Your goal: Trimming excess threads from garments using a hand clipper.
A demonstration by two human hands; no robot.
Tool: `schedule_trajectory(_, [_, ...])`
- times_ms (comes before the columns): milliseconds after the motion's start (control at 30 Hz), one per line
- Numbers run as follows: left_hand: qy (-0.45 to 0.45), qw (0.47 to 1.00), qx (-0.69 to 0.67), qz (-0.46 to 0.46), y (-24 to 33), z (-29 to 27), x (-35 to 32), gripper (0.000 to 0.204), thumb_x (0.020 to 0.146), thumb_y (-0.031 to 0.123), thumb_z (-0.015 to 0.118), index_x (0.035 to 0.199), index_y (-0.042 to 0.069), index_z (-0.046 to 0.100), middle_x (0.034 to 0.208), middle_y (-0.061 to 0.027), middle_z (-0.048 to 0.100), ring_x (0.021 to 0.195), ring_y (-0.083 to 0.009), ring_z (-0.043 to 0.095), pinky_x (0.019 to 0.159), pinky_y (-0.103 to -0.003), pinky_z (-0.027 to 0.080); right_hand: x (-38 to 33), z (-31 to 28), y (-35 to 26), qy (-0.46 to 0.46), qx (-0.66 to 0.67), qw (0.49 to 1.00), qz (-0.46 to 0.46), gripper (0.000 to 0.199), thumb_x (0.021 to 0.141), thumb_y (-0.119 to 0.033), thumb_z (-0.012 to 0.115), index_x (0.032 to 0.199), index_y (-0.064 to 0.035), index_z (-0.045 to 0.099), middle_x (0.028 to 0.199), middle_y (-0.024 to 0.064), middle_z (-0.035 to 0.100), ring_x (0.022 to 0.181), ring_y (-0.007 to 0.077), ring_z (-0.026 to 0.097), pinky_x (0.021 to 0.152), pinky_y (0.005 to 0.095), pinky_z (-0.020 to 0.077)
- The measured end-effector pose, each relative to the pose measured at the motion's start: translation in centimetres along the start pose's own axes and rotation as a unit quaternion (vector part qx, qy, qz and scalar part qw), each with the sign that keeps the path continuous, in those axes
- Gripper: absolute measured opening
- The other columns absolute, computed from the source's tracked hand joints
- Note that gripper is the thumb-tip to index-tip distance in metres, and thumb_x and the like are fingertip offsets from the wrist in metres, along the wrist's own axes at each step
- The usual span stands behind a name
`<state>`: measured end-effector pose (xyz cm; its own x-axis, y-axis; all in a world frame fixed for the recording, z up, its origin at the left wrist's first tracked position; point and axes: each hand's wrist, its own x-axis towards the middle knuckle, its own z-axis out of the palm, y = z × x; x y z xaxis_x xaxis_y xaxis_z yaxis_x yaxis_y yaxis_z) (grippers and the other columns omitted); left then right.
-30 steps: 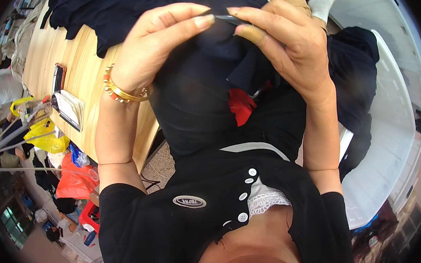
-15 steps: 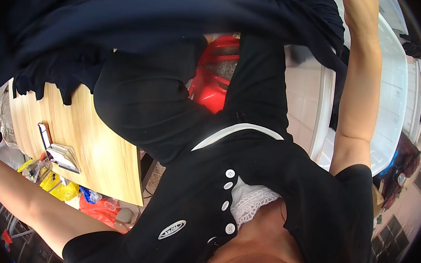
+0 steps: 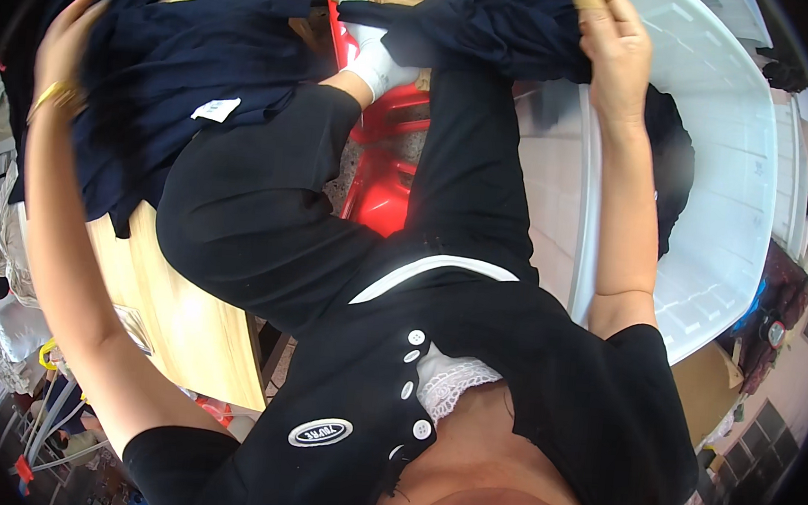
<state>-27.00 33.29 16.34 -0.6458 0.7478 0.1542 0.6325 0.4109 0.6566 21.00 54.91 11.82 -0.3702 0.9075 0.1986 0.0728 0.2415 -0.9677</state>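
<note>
My left hand, with a gold bangle on the wrist, presses on a pile of dark navy garments lying on the wooden table; a small white label shows on the cloth. My right hand grips another dark navy garment stretched over the rim of a big white plastic tub. My crossed legs in black trousers fill the middle.
A red plastic stool stands under my legs. Someone's foot in a white sock shows beyond my knee. More dark cloth lies inside the tub. Bags and clutter sit on the floor at lower left.
My hands, first close together on dark cloth before my chest, have spread wide apart: the left out to the table pile, the right toward the tub with a garment.
</note>
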Motion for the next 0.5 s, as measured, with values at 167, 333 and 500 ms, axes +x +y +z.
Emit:
schedule_trajectory(167, [-0.349,0.881,0.182,0.263,6.1,23.2,-1.1,0.028,0.086,0.026,0.06,0.097,0.001,0.065,0.097,-0.0174,0.066,0.089,-0.0338,0.063,0.081,-0.038,0.05,-0.6,0.0,3.0,-0.063,-0.088,0.982,-0.155,0.023,0.078,-0.013,0.075,0.099,-0.0039,0.069,0.088,0.0045,0.069,0.08,0.0112,0.064,0.071,0.0248,0.0504])
schedule_trajectory(333, [-0.327,0.913,0.224,0.092,7.2,32.7,-7.4,0.058,0.081,0.046,0.064,0.112,-0.003,0.054,0.115,-0.0276,0.058,0.108,-0.0376,0.057,0.094,-0.044,0.044,-1.1,0.8,0.9,-0.078,-0.073,0.992,-0.073,0.015,0.084,-0.011,0.07,0.095,-0.001,0.068,0.09,0.0057,0.067,0.084,0.0105,0.062,0.075,0.0254,0.049])
schedule_trajectory(500, [-0.361,0.912,0.191,0.015,8.1,35.5,-7.1,0.049,0.072,0.032,0.078,0.104,0.001,0.057,0.112,-0.0241,0.058,0.104,-0.0383,0.059,0.088,-0.043,0.049,-1.1,0.6,2.7,-0.079,-0.017,0.992,-0.095,0.013,0.084,-0.006,0.068,0.095,0.0013,0.065,0.08,0.0,0.062,0.074,0.0044,0.055,0.067,0.0225,0.0462])
